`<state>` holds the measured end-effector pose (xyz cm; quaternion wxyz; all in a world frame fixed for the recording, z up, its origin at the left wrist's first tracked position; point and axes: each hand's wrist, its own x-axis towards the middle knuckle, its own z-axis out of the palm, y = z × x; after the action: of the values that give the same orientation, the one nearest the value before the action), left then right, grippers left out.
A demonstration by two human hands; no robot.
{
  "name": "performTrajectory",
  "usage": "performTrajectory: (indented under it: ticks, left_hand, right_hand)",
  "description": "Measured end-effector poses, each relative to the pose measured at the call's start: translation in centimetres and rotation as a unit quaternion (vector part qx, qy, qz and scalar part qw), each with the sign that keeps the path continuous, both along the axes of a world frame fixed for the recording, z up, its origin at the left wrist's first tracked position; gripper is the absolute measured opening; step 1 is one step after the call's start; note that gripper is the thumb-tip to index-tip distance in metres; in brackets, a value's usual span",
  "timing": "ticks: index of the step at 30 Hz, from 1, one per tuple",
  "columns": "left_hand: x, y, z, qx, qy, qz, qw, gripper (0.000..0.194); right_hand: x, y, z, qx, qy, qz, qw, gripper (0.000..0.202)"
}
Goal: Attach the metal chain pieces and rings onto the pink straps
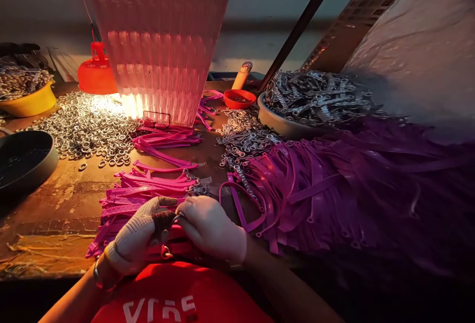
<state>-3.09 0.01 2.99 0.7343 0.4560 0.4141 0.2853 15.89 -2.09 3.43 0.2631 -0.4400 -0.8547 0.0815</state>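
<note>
My left hand (135,236), in a white dotted glove with dark, worn fingertips, is closed in a pinch at the table's front edge. Against it, my right hand (211,229), also white-gloved, pinches too. A small metal ring (178,217) shows where their fingertips meet; its finer shape is partly hidden. Whether a strap is attached to it I cannot tell. Just below the hands another ring (166,252) catches the light. Under and behind them lies a row of pink straps (148,184), with metal links at their right ends.
Loose rings (100,130) lie heaped under a red lamp (97,73). A black pan (27,160) stands left. To the right are piled purple straps (297,184) and a basin (278,120) of metal parts. A ridged clear sheet (159,41) hangs behind, near a small red bowl (239,99).
</note>
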Motion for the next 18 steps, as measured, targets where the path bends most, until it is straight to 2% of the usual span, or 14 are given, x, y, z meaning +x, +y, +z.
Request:
performTrajectory:
  ticks: [2,5,8,11,13,14,16,17,18]
  left_hand:
    - [0.2,-0.1,0.6,0.028,0.020,-0.002,0.999,0.042]
    - [1.1,0.1,1.7,0.073,0.027,-0.020,0.997,0.034]
    - [2.5,0.4,2.4,0.016,0.001,-0.016,1.000,0.030]
    - [3.7,0.9,2.5,-0.060,-0.049,0.046,0.996,0.034]
    - [4.1,1.6,2.2,-0.059,-0.061,0.072,0.994,0.034]
    - [4.2,2.2,2.0,-0.050,-0.058,0.062,0.995,0.033]
    - [4.4,4.4,1.6,-0.008,-0.023,-0.009,1.000,0.030]
    - [4.6,6.0,1.4,0.039,0.024,-0.059,0.997,0.029]
    - [4.9,7.8,1.3,0.110,0.098,-0.112,0.983,0.028]
  right_hand:
    - [0.5,-0.2,0.2,-0.005,-0.001,-0.020,1.000,0.021]
    - [1.2,-0.3,0.5,-0.029,0.008,-0.045,0.999,0.019]
    - [1.0,-0.4,0.5,-0.043,0.050,-0.071,0.995,0.023]
    - [0.1,-0.5,0.1,-0.036,0.130,-0.125,0.983,0.027]
    - [-0.2,-0.4,-0.5,-0.057,0.176,-0.159,0.970,0.030]
    - [-0.2,-0.3,-0.8,-0.073,0.188,-0.169,0.965,0.031]
    - [0.3,0.1,-1.4,-0.091,0.192,-0.184,0.960,0.033]
    - [0.8,0.4,-1.8,-0.087,0.194,-0.196,0.957,0.034]
    - [1.3,0.7,-2.1,-0.079,0.201,-0.213,0.953,0.035]
